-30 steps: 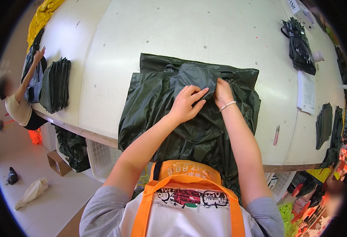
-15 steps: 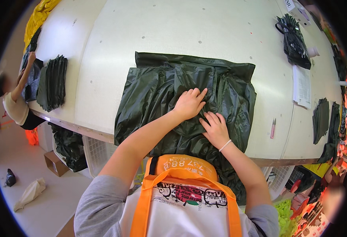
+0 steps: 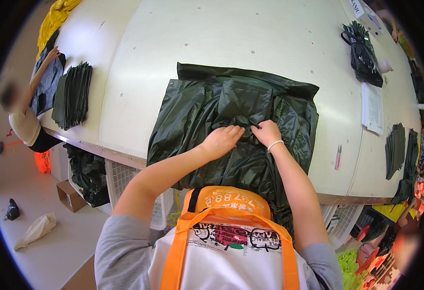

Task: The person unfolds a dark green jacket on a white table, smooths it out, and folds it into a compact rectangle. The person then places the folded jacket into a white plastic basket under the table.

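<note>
A dark green, shiny sheet-like garment (image 3: 192, 121) lies spread and wrinkled on the white table, its near part hanging over the front edge against my apron. A folded flap runs along its far side. Near its middle, my left hand (image 3: 224, 141) has its fingers curled together on the cloth, gathering it into a small bunch. Close beside it on the right, my right hand (image 3: 267, 133), with a beaded bracelet at the wrist, pinches the same bunch between thumb and fingers. The fingertips are partly hidden by the folds.
Stacks of folded dark green pieces lie at left (image 3: 74, 96) and right (image 3: 394, 151). Pink-handled snips (image 3: 338, 157), papers (image 3: 372, 108) and a black drawstring bag (image 3: 363, 54) are on the right. White plastic baskets (image 3: 120, 176) stand below the table edge. A co-worker (image 3: 23, 121) handles dark cloth at far left.
My hands have gone from lying spread on the cloth to gripping it, the right hand moving up level with the left. The cloth between them is now bunched.
</note>
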Motion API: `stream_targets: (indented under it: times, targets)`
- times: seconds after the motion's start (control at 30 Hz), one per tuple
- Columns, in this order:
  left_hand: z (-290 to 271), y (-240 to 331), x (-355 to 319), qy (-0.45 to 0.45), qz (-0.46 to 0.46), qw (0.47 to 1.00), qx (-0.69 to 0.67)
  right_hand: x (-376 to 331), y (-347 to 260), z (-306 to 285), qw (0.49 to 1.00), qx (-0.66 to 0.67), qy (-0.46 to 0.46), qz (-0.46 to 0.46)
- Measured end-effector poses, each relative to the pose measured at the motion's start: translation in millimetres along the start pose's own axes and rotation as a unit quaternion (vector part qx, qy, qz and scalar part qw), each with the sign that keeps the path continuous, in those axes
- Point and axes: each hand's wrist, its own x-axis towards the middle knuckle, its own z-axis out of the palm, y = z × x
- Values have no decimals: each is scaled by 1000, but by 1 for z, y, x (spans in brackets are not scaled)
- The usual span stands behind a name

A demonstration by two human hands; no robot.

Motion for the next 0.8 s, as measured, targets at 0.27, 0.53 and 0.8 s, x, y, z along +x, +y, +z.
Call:
stream_targets:
  times: [0.27,0.53,0.8]
  targets:
    - [21,-37,11,74,-67,979,-178,-50,-14,6,892,-113,187,-395]
    - [3,-46,36,127,-235,923,-278,11,-8,4,982,57,35,-175]
    - [14,-46,18,110,-48,980,-159,9,-22,0,979,-6,110,-171]
